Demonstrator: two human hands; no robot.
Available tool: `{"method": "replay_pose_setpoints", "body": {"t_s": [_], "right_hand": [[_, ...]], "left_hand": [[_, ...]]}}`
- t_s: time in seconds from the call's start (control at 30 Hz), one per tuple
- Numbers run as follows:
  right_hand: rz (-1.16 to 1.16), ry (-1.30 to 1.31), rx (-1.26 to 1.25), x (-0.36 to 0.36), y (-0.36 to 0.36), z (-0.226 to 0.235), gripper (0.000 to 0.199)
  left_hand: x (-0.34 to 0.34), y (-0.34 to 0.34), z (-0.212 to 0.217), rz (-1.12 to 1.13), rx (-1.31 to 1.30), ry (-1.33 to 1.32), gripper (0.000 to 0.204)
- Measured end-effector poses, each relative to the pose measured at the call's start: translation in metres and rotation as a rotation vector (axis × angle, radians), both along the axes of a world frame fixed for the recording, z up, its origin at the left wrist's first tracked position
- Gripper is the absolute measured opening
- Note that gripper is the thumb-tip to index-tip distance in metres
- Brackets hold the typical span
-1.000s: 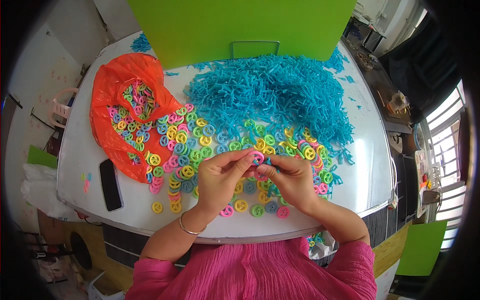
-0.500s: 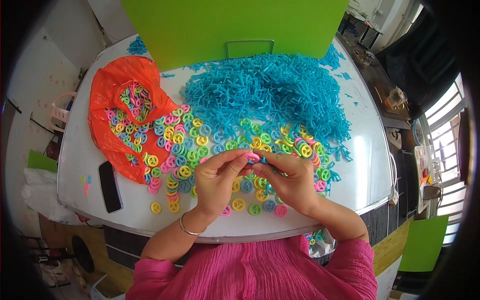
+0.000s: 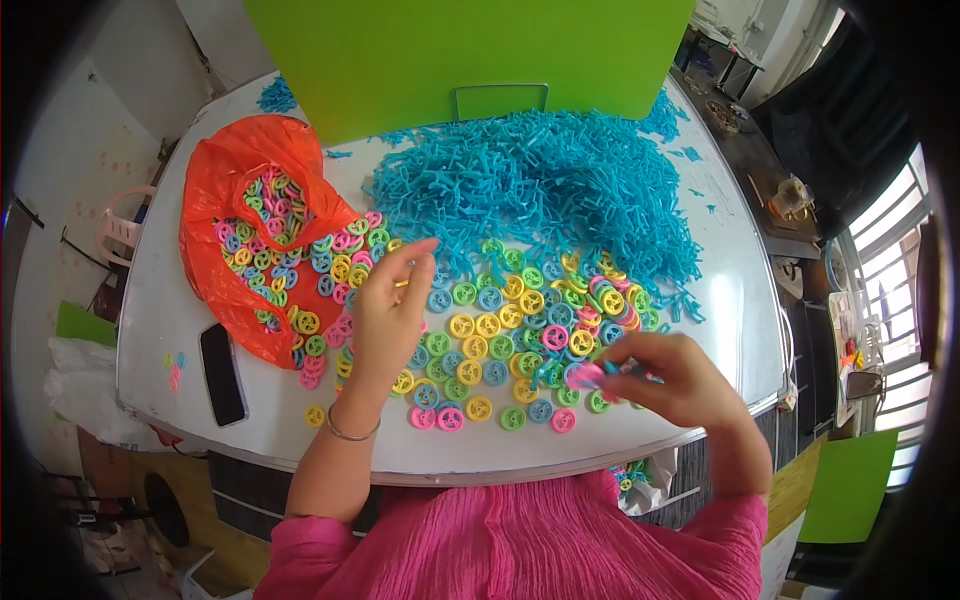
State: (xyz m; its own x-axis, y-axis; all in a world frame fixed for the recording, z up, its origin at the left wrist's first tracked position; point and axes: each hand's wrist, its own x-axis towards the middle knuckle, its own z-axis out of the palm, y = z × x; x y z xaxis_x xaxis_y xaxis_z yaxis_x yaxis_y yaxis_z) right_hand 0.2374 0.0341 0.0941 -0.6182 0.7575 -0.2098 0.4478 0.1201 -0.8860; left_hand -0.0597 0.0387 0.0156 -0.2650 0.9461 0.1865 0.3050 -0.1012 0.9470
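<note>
My left hand (image 3: 388, 315) is over the small plastic wheels on the left-middle of the table. Its thumb and forefinger are curved with a gap between them, and a yellow wheel (image 3: 402, 283) shows through it; I see nothing held. To the right, my right hand (image 3: 680, 375) is closed on a pink wheel (image 3: 586, 376) with a blue plastic piece against it, both smeared by motion. Beneath and around it lie pink, yellow, green and blue wheels, such as a yellow wheel (image 3: 470, 372). Behind them rises a heap of small blue plastic pieces (image 3: 540, 180).
An orange-red plastic bag (image 3: 215, 170) full of wheels lies open at the left. A dark phone (image 3: 222, 372) rests near the front left edge of the white table (image 3: 420, 452). At the back stands a large green panel (image 3: 400, 60) with a wire handle (image 3: 500, 88).
My hands, together on a pink wheel and a blue piece before, have parted. The left has gone left and farther away; the right has carried the pink wheel to the right and nearer.
</note>
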Motion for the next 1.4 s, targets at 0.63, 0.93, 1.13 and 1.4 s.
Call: {"method": "replay_pose_setpoints", "body": {"t_s": [0.63,0.93,1.13,1.4], "right_hand": [[0.420,-0.197,0.121,0.058,-0.030,0.011,0.043],[-0.035,-0.031,0.869,-0.103,0.077,-0.067,0.019],[0.000,-0.382,0.937,-0.144,0.086,-0.093,0.027],[-0.175,0.140,-0.036,-0.079,0.070,-0.058,0.034]], "left_hand": [[0.009,0.012,-0.031,-0.055,0.180,0.827,0.022],[0.002,-0.002,0.013,0.036,-0.179,-0.044,0.012],[0.000,-0.001,0.016,0.016,-0.077,-0.458,0.017],[0.008,-0.005,0.003,-0.122,-0.160,-0.435,0.021]]}}
